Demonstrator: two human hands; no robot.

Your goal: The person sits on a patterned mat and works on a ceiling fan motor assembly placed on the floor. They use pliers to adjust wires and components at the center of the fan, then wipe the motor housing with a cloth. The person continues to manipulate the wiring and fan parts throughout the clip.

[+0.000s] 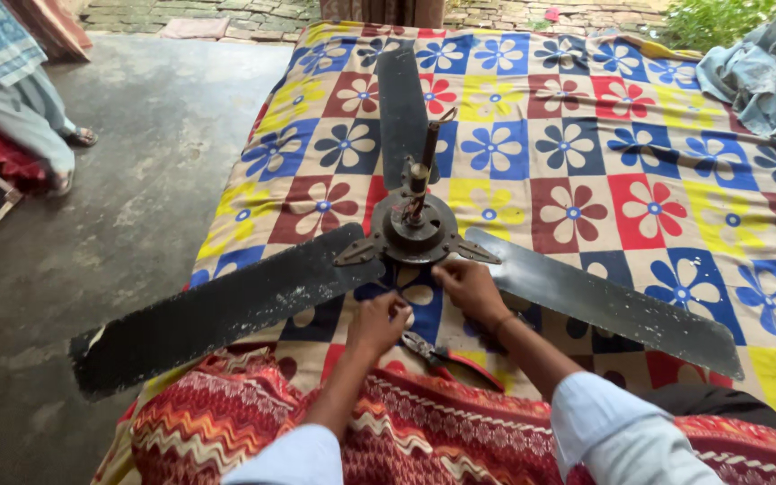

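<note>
While a dark, worn three-bladed metal ceiling fan (410, 235) lies flat on a bed covered by a patchwork sheet of red, blue, yellow and white flower squares (586, 144), both of the person's hands work at the near edge of its round central motor housing. The left hand (377, 321) is curled with its fingers closed under the hub, just where the long left blade (226, 310) joins it; whether it pinches some small part there cannot be told. The right hand (471, 289) presses against the underside of the hub beside the bracket of the right blade (604, 305), its fingers bent and closed on the housing's rim. The third blade (402, 108) points away from the person, and a rusty brown down-rod (424, 166) rises tilted from the hub. Red-handled pliers (446, 357) lie on the bed just below the hands, between the forearms, touching neither. A red zigzag-patterned cloth (253, 413) covers the near edge. On the grey concrete floor (119, 180) to the left stands another person (20, 108), well apart.
</note>
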